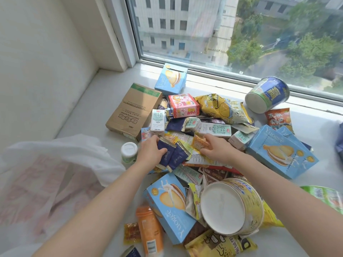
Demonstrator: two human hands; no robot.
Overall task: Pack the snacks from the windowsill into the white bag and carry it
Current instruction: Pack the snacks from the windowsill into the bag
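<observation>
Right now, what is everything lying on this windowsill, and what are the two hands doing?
white bag: one, translucent white, far left
blue biscuit boxes: at least three, light blue, back, right, front
brown box: one, brown, back left
pink box: one, pink, back middle
milk cartons: four, white-green, middle
noodle bowls: two, blue by window, yellow in front
popcorn bag: one, yellow, back middle
orange bottle: one, orange, front
navy sachets: two, navy, centre
orange packet: one, orange, centre
left hand: grips navy sachets
right hand: pinches orange packet

I see a thin, translucent plastic white bag, a matt brown cardboard box, glossy navy foil sachets, and a smooth white windowsill.
</observation>
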